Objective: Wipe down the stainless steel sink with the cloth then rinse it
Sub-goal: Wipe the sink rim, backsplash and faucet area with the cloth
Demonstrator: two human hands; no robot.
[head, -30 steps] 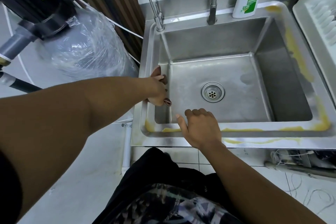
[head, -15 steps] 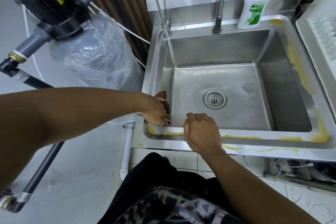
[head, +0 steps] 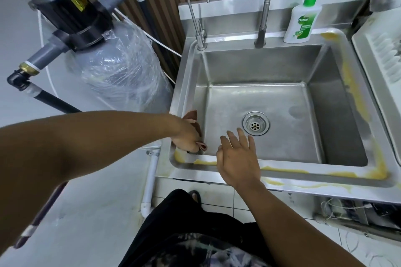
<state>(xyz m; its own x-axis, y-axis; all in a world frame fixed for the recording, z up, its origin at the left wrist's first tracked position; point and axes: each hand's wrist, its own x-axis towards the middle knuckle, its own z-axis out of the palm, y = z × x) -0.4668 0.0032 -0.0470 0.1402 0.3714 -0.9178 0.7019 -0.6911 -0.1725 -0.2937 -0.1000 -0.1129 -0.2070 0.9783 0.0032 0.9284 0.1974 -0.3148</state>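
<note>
Nearby: soap btl [head: 302, 21], 2 taps [head: 200, 37] [head: 263, 17] at sink [head: 282, 171] back | L hand [head: 187, 136] grips cloth [head: 192, 115]

The cloth [head: 192, 115] lies mostly hidden under the left hand [head: 187, 136].

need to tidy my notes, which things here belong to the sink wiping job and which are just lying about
Job: sink, cloth gripped by left hand, yellow residue on rim, gooseneck tap, flexible tap.
Lying about: soap bottle, wrapped tank, pump, white rack.
</note>
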